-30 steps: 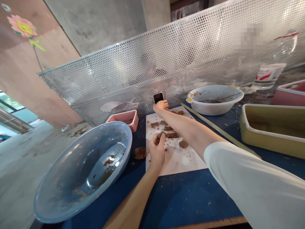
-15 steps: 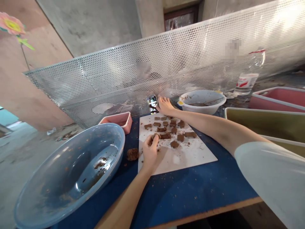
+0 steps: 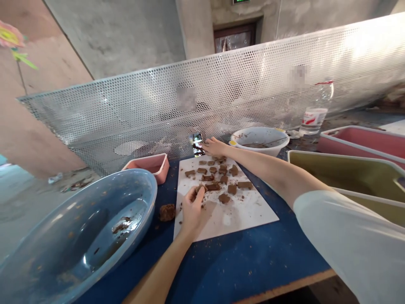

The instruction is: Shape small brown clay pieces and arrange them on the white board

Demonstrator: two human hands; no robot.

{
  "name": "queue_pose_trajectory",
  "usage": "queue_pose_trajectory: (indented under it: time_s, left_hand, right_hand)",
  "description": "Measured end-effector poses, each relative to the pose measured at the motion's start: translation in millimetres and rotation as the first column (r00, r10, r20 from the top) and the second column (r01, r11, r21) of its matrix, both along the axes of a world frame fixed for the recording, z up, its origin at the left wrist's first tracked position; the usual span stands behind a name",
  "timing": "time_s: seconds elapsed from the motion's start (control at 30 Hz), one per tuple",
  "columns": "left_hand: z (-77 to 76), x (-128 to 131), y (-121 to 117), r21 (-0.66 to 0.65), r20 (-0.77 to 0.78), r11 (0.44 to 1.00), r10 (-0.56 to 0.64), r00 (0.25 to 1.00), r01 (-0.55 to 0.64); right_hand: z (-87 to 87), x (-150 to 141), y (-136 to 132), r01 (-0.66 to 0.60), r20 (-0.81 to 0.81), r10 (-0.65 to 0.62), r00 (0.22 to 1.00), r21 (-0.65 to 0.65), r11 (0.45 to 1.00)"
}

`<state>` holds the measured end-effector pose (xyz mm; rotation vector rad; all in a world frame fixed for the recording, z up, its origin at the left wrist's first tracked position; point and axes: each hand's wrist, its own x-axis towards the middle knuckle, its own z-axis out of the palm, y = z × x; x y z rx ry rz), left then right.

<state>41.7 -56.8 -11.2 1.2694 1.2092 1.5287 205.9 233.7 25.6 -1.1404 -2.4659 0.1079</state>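
Observation:
My left hand (image 3: 192,207) is closed around a small piece of brown clay (image 3: 200,188) over the left part of a white board (image 3: 236,219). My right hand (image 3: 216,147) reaches to the back, its fingers stretched out at the screen of a phone (image 3: 198,145). I cannot tell if a fingertip touches the glass. The phone leans upright against the perforated metal panel (image 3: 142,101). Several brown clay pieces (image 3: 232,189), blocky and bar-shaped, lie on the board among crumbs. Left of the board sits a rough clay lump (image 3: 167,212) on the blue tabletop (image 3: 243,257).
A large blue basin (image 3: 148,190) with muddy residue stands at left, a small pink tray (image 3: 163,169) behind it. To the right are a white bowl (image 3: 272,150), a plastic bottle (image 3: 314,116), an olive bin (image 3: 344,169) and a pink bin (image 3: 360,141).
The view has shifted slightly, so everything sits a little lower and further left. The right hand's fingers have come down across the phone's screen. My left hand keeps its clay piece.

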Motion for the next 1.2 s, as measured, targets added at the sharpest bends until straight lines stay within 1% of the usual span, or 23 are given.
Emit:
queue_pose_trajectory:
  time_s: [0.17,0.27,0.4,0.57,0.67,0.77,0.83,0.9,1.0,1.1,1.2]
  left_hand:
    - [1.8,1.6,-1.3,0.001,-0.008,1.000,-0.004,1.000,0.004]
    - [-0.3,1.1,0.6,0.010,-0.002,1.000,-0.007,1.000,0.007]
    - [-5.4,-1.2,4.6,0.028,-0.014,1.000,-0.011,1.000,0.012]
    - [-6.9,-1.2,4.7,0.028,-0.017,0.999,-0.021,1.000,0.022]
    - [-5.5,1.3,3.5,0.017,-0.020,0.999,-0.033,0.999,0.033]
    - [-6.0,3.1,4.1,0.005,-0.036,0.999,-0.043,0.998,0.043]
    - [-7.1,3.7,5.2,-0.007,-0.045,0.998,-0.056,0.997,0.055]
    - [-7.4,4.4,5.7,-0.009,-0.043,0.997,-0.074,0.996,0.073]
    - [-5.2,6.6,4.0,0.002,-0.056,0.992,-0.128,0.990,0.128]
    - [-1.6,9.9,-0.2,0.021,-0.089,0.982,-0.186,0.978,0.189]
    - [0.9,12.4,-4.7,0.033,-0.110,0.972,-0.229,0.967,0.234]
  right_hand:
    - [5.3,0.1,-1.8,0.095,-0.071,-0.087,0.994,0.122,0.988]
    - [6.9,-2.1,-11.1,0.101,-0.049,-0.096,0.994,0.135,0.986]
    - [10.0,-3.7,-32.2,0.083,0.011,-0.085,0.996,0.120,0.989]
    - [15.9,-5.6,-72.3,0.063,0.048,-0.070,0.996,0.144,0.988]
    - [20.2,-7.4,-107.7,0.029,0.056,-0.038,0.998,0.160,0.987]
    - [21.6,-7.1,-150.1,0.006,0.033,-0.013,0.999,0.192,0.981]
    - [17.4,-3.5,-179.4,0.013,0.003,-0.013,1.000,0.213,0.977]
    - [7.6,4.2,-206.8,0.012,-0.031,-0.005,1.000,0.231,0.973]
    - [-14.0,22.2,-239.5,-0.067,-0.125,0.105,0.987,0.273,0.960]
    - [-34.6,40.5,-257.7,-0.098,-0.193,0.153,0.969,0.269,0.958]
    - [-46.8,51.0,-262.3,-0.183,-0.202,0.237,0.950,0.255,0.950]
